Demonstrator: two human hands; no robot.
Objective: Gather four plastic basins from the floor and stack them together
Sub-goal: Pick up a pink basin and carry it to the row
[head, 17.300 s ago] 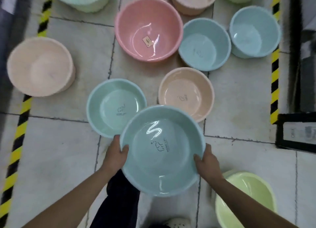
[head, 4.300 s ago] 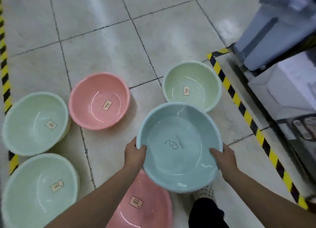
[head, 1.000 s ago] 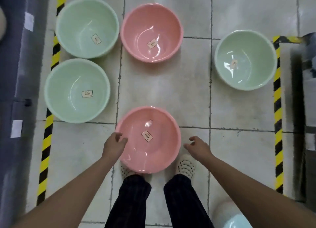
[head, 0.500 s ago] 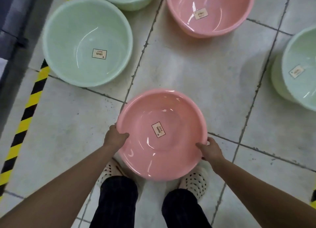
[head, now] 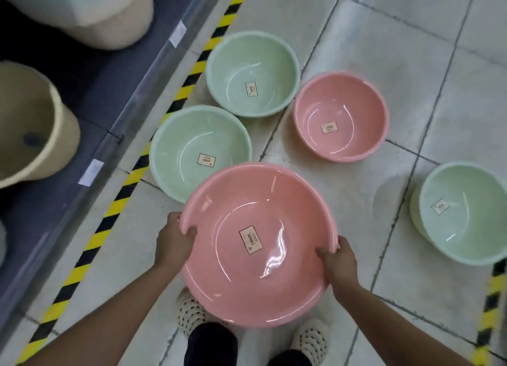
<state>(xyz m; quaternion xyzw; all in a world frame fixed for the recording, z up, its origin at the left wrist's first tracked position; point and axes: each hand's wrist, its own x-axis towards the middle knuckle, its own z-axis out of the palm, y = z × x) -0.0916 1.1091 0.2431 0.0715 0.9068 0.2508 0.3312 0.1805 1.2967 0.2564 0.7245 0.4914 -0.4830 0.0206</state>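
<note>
Grip closed: left hand (head: 172,245) and right hand (head: 340,262) clasp pink basin (head: 274,288) rim

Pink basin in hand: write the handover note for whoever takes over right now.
Left hand grips the large pink basin at its left rim; right hand grips the right rim. The basin is held up off the floor, with nothing in it.
On the floor: smaller pink basin, near green basin and far green basin by the striped tape, third green basin at right.
Done: one basin picked up.
Left: gather three more and nest them; nothing is stacked yet.
</note>
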